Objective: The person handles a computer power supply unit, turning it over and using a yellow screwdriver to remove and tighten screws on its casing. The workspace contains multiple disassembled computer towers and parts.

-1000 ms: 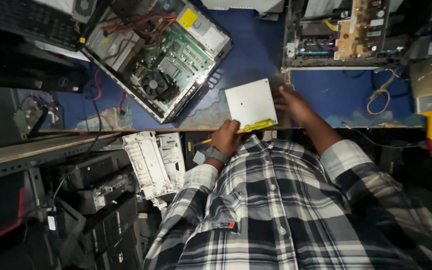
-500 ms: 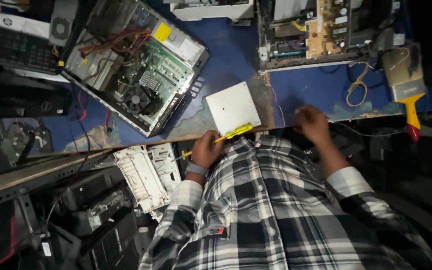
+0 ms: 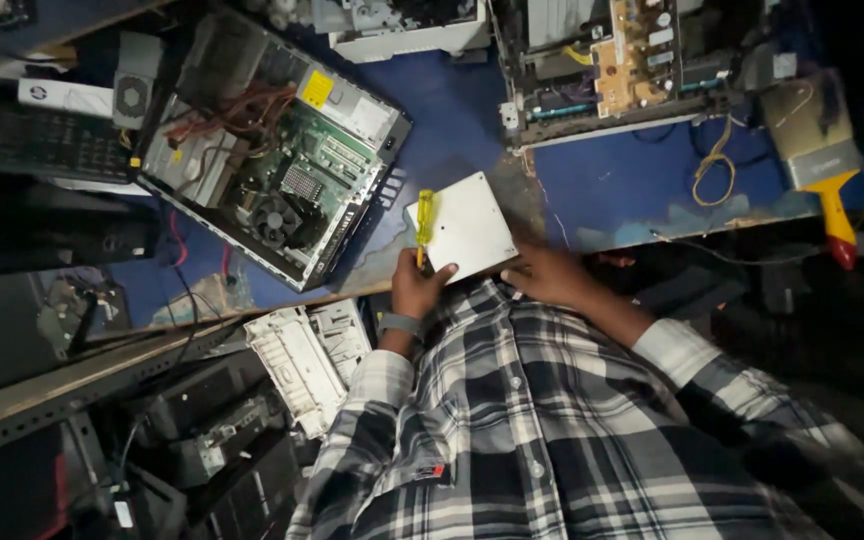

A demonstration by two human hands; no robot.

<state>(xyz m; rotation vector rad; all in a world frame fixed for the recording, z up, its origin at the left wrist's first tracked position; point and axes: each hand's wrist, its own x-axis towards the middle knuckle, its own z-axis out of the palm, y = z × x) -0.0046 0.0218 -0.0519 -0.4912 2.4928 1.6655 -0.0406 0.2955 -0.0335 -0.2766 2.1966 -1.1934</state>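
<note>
A flat white metal drive box (image 3: 467, 225) lies on the blue worktable (image 3: 632, 195) right in front of me. My left hand (image 3: 417, 288) grips a yellow-handled screwdriver (image 3: 424, 215), which stands upright along the box's left edge. There is a watch on that wrist. My right hand (image 3: 552, 275) rests at the box's near right corner, fingers touching it. My plaid shirt sleeves fill the lower part of the view.
An open computer case (image 3: 272, 180) with fan and cables lies left of the box. Another opened chassis (image 3: 612, 60) sits at the far edge, with a wire coil (image 3: 712, 170) and a paintbrush (image 3: 822, 160) to the right. A white plastic panel (image 3: 302, 360) lies below the table edge.
The screwdriver swung from lying across the box's near edge to pointing up along its left side. My right hand came back from the right to the box's near corner.
</note>
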